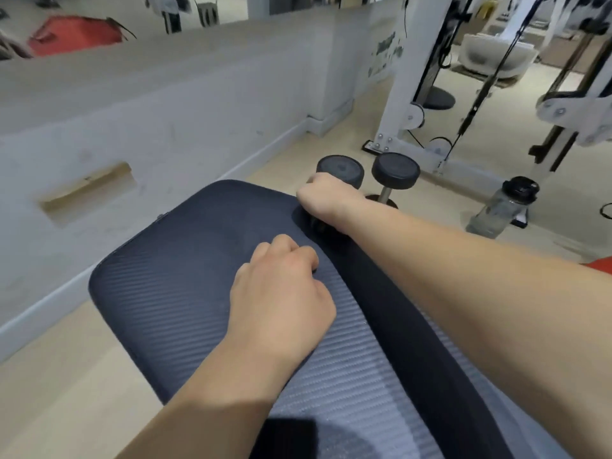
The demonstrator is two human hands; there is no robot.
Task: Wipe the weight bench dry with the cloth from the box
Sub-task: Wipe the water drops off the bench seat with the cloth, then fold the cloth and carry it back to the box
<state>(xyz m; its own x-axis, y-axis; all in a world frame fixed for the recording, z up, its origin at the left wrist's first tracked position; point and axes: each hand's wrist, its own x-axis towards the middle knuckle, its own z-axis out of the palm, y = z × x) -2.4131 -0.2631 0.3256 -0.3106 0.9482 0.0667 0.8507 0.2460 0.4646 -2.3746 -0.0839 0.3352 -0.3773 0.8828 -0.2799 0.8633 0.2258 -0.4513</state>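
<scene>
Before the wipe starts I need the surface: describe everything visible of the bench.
The bench has a dark navy pad with fine ribbing, vinyl-like, with rounded corners. It lies flat, running away from the camera beside the wall. No wet patches can be made out. The left hand rests on it with curled fingers; the right hand grips a dumbbell standing upright at its far right edge.

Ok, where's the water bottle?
In the head view the water bottle stands on the floor on the right, beside the upright dumbbell, near the white machine frame.
</scene>
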